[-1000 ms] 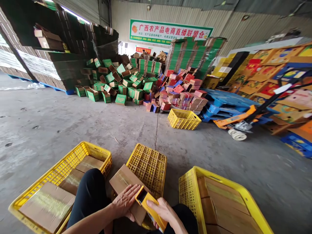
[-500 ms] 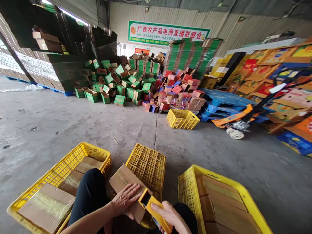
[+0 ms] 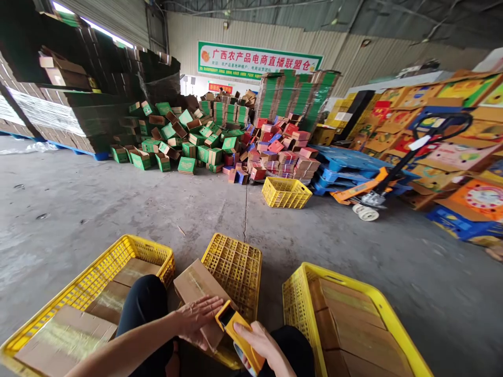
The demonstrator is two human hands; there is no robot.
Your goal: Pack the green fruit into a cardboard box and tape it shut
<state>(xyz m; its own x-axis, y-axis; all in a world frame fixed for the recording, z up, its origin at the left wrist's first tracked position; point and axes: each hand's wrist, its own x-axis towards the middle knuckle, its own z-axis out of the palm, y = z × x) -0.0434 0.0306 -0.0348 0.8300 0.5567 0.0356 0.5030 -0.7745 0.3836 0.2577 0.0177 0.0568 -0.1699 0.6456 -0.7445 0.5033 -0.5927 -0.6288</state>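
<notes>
A brown cardboard box (image 3: 202, 280) rests tilted on an upturned yellow crate (image 3: 236, 262) between my knees. My left hand (image 3: 198, 317) lies across the top of this box, fingers stretched out and close together, thumb down along its near side. A yellow tape dispenser (image 3: 239, 327) with a dark front end is gripped in my right hand (image 3: 257, 340). Its front end is at the box's right edge, close to my left fingertips. Part of a roll shows under the dispenser. A strip of shiny tape runs along the box top.
A yellow crate (image 3: 128, 243) with taped boxes stands at my left, another full crate (image 3: 288, 303) at my right. Farther off are an empty yellow crate (image 3: 286, 193), a pallet jack (image 3: 373, 193), blue pallets (image 3: 349, 159) and heaped green boxes (image 3: 186, 165).
The view has turned slightly to the right. My left fingers, spread before, are now closer together on the box. The tape dispenser stays in my right hand at the box edge.
</notes>
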